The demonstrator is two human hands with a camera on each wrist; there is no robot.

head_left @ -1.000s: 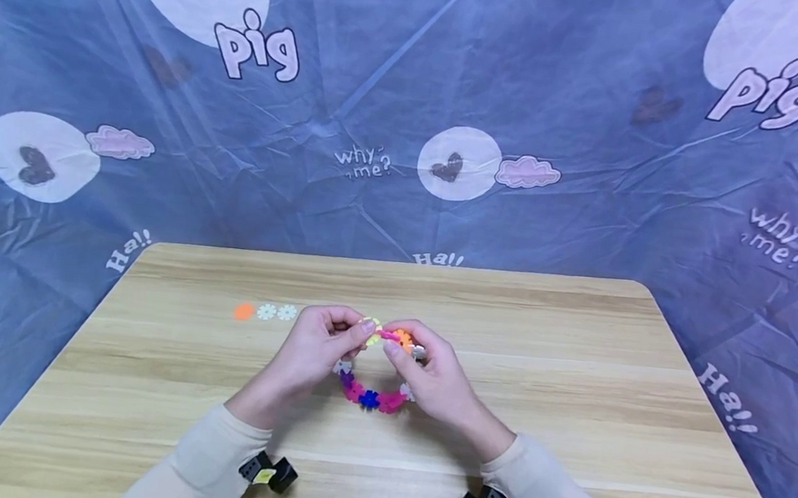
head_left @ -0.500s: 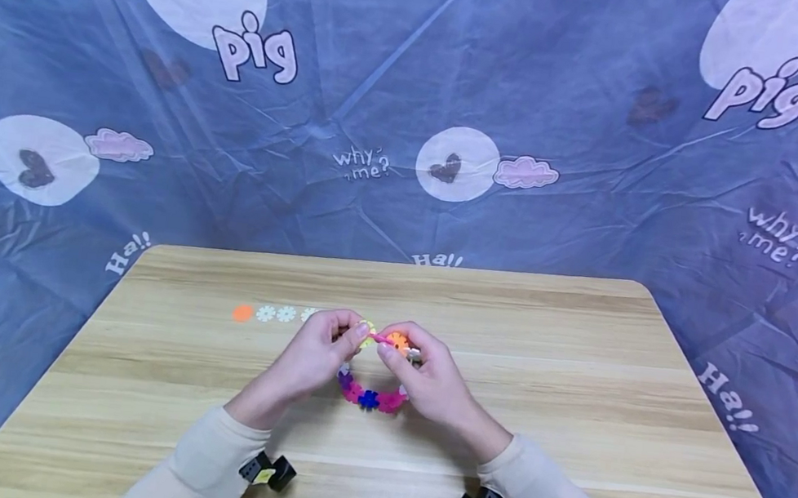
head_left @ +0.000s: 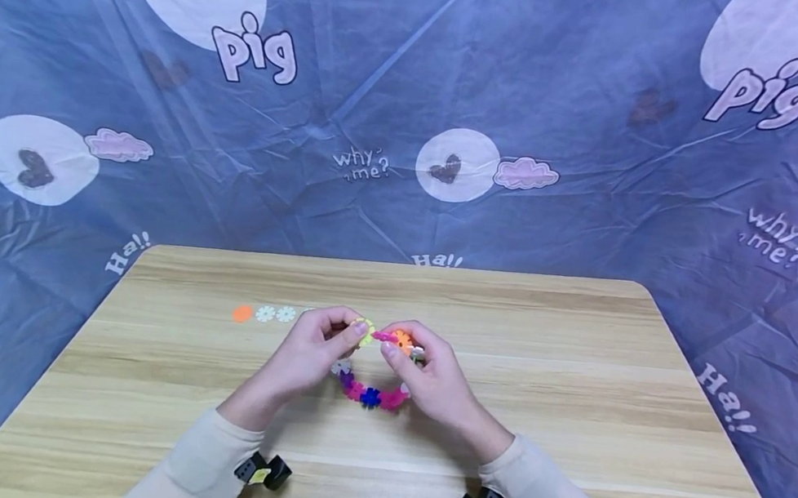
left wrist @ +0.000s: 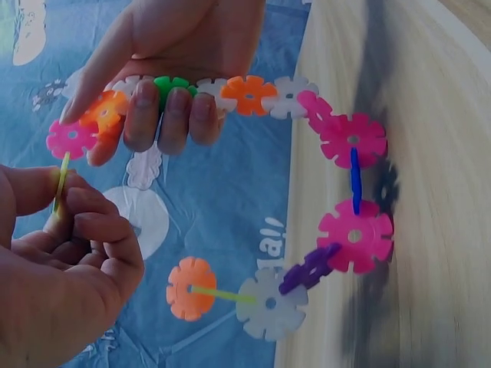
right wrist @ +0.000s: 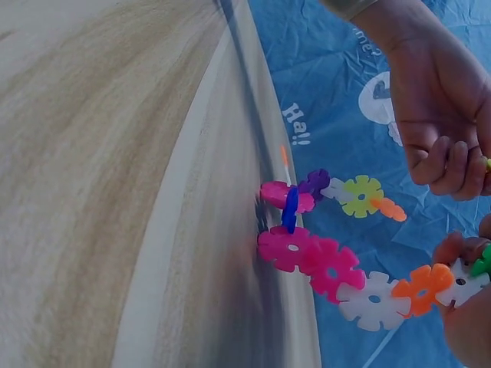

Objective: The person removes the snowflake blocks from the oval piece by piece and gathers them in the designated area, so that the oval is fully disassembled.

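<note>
My left hand (head_left: 309,350) pinches a yellow notched plastic disc (left wrist: 63,184) between thumb and fingers. In the left wrist view its edge meets a pink disc (left wrist: 71,139) at one end of a chain of linked snowflake discs. My right hand (head_left: 439,377) grips that end, thumb on the pink disc and curled fingers around the orange, white and green discs (left wrist: 170,88). The rest of the chain loops down through pink discs and a blue disc (head_left: 370,398) near the tabletop. Its other end, an orange disc (left wrist: 192,289), hangs free below my left hand.
On the wooden table (head_left: 546,323), left of my hands, a flat orange disc (head_left: 242,313) lies in a row with white discs (head_left: 265,313), one partly covered by my left hand. Behind the table hangs a blue printed cloth (head_left: 343,218).
Both hands have stayed over the same spot, shifting only slightly. My left hand has edged a little left with the yellow disc, and the lower part of the chain has swayed slightly.
</note>
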